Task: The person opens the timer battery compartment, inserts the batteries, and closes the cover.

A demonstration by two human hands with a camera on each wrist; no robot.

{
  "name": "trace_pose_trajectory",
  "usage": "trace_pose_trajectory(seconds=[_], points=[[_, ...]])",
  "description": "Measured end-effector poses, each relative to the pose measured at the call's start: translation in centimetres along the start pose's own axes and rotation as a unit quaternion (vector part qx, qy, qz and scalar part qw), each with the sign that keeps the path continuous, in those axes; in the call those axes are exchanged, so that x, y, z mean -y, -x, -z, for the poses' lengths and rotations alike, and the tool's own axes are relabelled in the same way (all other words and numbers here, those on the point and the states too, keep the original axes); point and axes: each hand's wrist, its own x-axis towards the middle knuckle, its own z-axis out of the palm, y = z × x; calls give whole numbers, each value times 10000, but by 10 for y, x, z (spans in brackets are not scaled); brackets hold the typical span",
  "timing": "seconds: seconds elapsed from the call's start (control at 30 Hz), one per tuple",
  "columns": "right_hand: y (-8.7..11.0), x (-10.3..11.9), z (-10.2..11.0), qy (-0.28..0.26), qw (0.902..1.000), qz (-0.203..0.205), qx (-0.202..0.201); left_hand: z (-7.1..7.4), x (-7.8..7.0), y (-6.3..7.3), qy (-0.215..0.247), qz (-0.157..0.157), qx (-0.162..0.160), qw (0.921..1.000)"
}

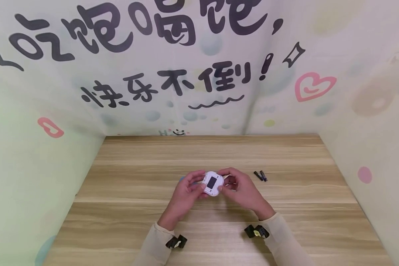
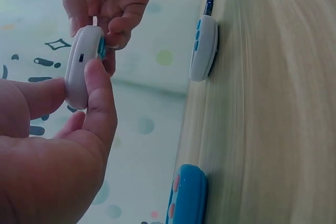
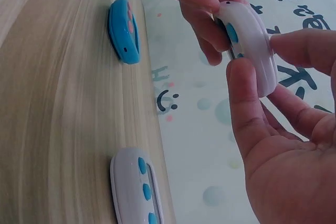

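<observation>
My left hand [image 1: 185, 191] and right hand [image 1: 241, 189] hold a white digital timer [image 1: 207, 187] between them, raised above the table. Its back faces up in the head view, with a dark rectangle [image 1: 212, 182] in the middle. Left thumb and fingers pinch one side edge; the right thumb and fingers pinch the opposite one. Blue buttons [image 3: 232, 33] show on its underside in the right wrist view. At the far edge in the left wrist view, a thin pale tab [image 2: 95, 20] sticks out near the right fingers.
Two black batteries [image 1: 261, 176] lie on the wooden table [image 1: 126, 214] to the right. A second white timer [image 2: 205, 48] with blue buttons rests on the table, mostly hidden by the hands from above. A blue timer [image 3: 123, 31] with pink buttons lies farther left. Printed walls enclose the table.
</observation>
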Motion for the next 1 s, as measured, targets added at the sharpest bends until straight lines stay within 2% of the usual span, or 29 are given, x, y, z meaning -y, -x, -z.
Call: trace_pose_trajectory(seconds=[0.07,0.17,0.37,0.47,0.67,1.0], points=[[0,1,1,-32,10000,-31,-18,0,0,-1,-48,-20,-91,9999],[0,2,1,-99,9999,-75,-68,-1,0,-2,9,-9,-41,10000],[-1,-4,0,-105,9997,-84,-205,-3,-2,-1,-14,-60,430,9991],[-2,-5,-1,-119,9997,-142,-146,-5,-2,0,-99,-61,555,9984],[-1,-5,-6,-656,9964,-475,265,-6,1,1,-152,10,550,9984],[3,-6,-6,-902,9942,-401,418,-7,7,2,-491,-54,420,9979]])
